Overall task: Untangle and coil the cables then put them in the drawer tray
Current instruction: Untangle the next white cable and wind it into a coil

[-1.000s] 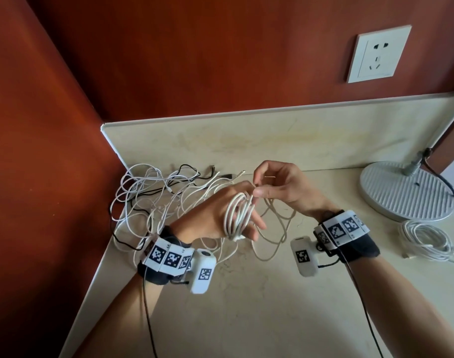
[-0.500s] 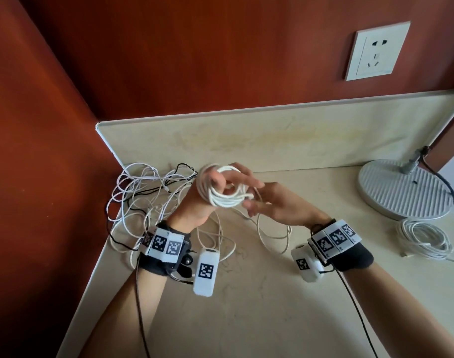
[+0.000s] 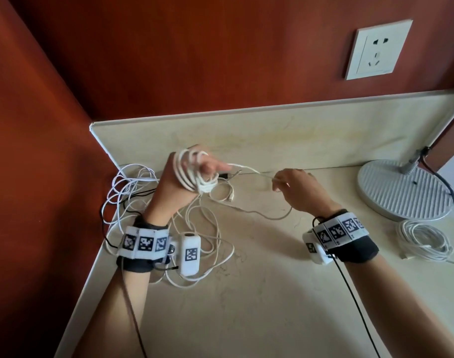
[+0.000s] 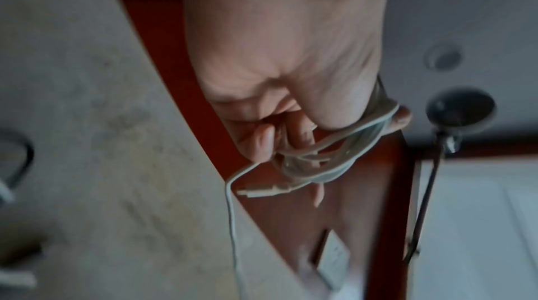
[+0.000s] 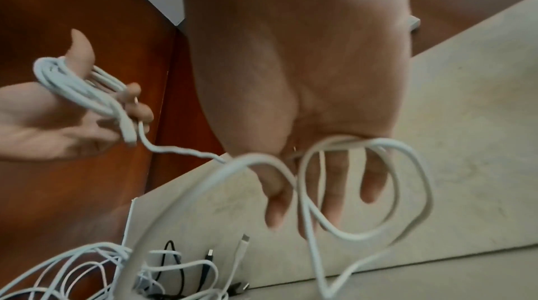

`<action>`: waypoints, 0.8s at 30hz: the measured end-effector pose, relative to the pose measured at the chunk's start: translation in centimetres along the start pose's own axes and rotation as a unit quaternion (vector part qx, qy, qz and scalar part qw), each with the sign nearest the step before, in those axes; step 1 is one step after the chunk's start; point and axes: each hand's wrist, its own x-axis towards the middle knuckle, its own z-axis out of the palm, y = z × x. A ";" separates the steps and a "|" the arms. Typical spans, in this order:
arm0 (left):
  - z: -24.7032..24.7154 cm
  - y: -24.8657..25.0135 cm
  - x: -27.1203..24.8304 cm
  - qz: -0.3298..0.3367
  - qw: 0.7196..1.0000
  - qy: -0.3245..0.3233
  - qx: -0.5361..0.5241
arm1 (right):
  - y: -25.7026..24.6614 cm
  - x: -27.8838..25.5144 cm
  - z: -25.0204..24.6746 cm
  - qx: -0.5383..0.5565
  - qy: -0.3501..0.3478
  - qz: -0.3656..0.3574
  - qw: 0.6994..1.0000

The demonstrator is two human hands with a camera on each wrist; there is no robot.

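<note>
Item 1, white cable [image 3: 195, 174]: I log it wound in several loops around my left hand [image 3: 179, 182], raised above the counter [image 3: 246, 293] in front of the backsplash [image 3: 272, 135]. The loops cross the palm and the back of the hand. In the left wrist view the fingers [image 4: 262, 141] curl over the bundle and a white plug end [image 4: 262, 192] sticks out beside them.

Item 2, free run of the same cable: it leaves the coil and stretches roughly level toward my right hand [image 3: 295, 192], long axis left to right along the backsplash. The right hand pinches it; in the right wrist view the fingers [image 5: 331, 190] hang down with slack loops draped across them.

Item 3, tangle of cables [image 3: 133, 197]: white and black strands heaped on the counter at the backsplash's left corner, no single heading.

Item 4, coiled white bundle [image 3: 425, 241]: flat on the counter, just in front of the lamp base [image 3: 401, 189], well to the right along the backsplash.

Item 5, wall socket [image 3: 378, 50]: above the backsplash, no readable lettering. Wristbands carry black-and-white square markers, no text.
</note>
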 end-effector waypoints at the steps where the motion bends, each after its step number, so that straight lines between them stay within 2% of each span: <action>1: 0.5 -0.4 -0.1 0.013 0.997 -0.027 0.072 | -0.3 0.0 -0.2 0.033 0.034 -0.011 0.999; 3: 2.0 -0.8 -0.7 0.009 0.988 -0.075 0.133 | -1.1 -0.1 -0.7 0.111 0.079 -0.062 0.989; 5: 3.8 -0.7 -1.1 -0.031 0.988 -0.100 0.113 | -2.3 -0.4 -0.9 0.159 0.089 -0.121 0.976; 7: 5.4 -0.5 -1.1 -0.049 0.991 -0.094 0.085 | -3.6 -0.8 -1.0 0.186 0.088 -0.163 0.965; 9: 6.8 -0.5 -1.1 -0.027 0.993 -0.063 0.098 | -4.6 -1.1 -1.1 0.194 0.075 -0.202 0.957; 11: 7.4 -0.5 -0.7 -0.031 0.995 -0.002 0.091 | -5.2 -1.4 -1.0 0.164 0.054 -0.222 0.959; 12: 7.5 -0.6 -0.6 -0.056 0.995 0.032 0.078 | -5.4 -1.4 -0.8 0.139 0.047 -0.221 0.964; 14: 7.4 -0.4 -0.3 -0.128 0.990 0.053 0.033 | -5.7 -1.4 -0.2 0.097 0.040 -0.216 0.971; 16: 7.5 0.6 -0.1 -0.232 0.965 0.074 -0.100 | -6.0 -1.6 0.2 0.103 0.024 -0.212 0.972; 18: 7.2 1.4 0.0 -0.312 0.915 0.088 -0.241 | -6.1 -1.8 0.4 0.140 0.012 -0.207 0.968; 21: 7.0 1.6 0.3 -0.311 0.885 0.084 -0.335 | -5.4 -1.8 0.6 0.127 0.039 -0.209 0.969; 24: 6.2 1.9 0.6 -0.293 0.869 0.097 -0.386 | -3.7 -1.1 1.2 0.147 0.027 -0.132 0.980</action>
